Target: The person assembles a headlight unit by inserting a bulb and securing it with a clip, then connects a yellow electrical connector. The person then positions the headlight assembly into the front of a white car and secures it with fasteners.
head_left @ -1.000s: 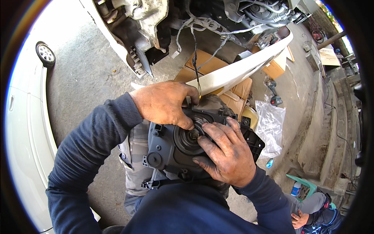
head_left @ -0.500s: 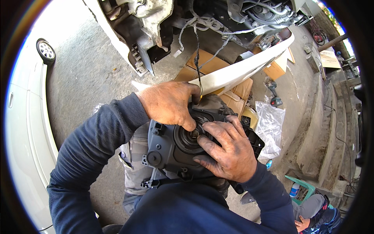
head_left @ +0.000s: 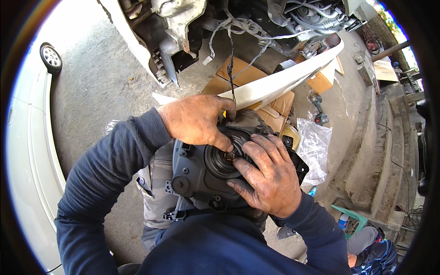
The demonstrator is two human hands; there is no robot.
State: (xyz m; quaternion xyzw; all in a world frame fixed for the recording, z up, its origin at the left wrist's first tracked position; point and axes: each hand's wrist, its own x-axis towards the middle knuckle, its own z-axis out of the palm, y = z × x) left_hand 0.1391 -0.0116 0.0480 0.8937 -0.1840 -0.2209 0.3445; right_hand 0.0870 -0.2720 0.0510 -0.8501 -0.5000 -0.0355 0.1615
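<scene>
A black car headlight (head_left: 195, 158) rests on my lap with its back side up. In its middle is a round ribbed rubber boot (head_left: 214, 166), and small metal bulb terminals (head_left: 229, 156) show at the boot's centre. My left hand (head_left: 195, 120) reaches over the far edge, fingers curled, its thumb pressing on the boot beside the terminals. From the other side, my right hand (head_left: 274, 178) bends its fingers onto the boot; the index fingertip touches near the terminals and the thumb lies on the housing. What the left fingers touch underneath is hidden.
Ahead stands a car with its front stripped and wires (head_left: 231, 59) hanging down. A white bumper (head_left: 279, 82) lies over cardboard (head_left: 250, 73). To the right are a cordless drill (head_left: 318, 107), clear plastic (head_left: 314, 146) and concrete steps (head_left: 366, 160). A white car (head_left: 32, 160) stands left; another person sits lower right.
Both hands stay on the boot with only slight finger shifts. The view has moved a little, and the seated person's hand at lower right shows less.
</scene>
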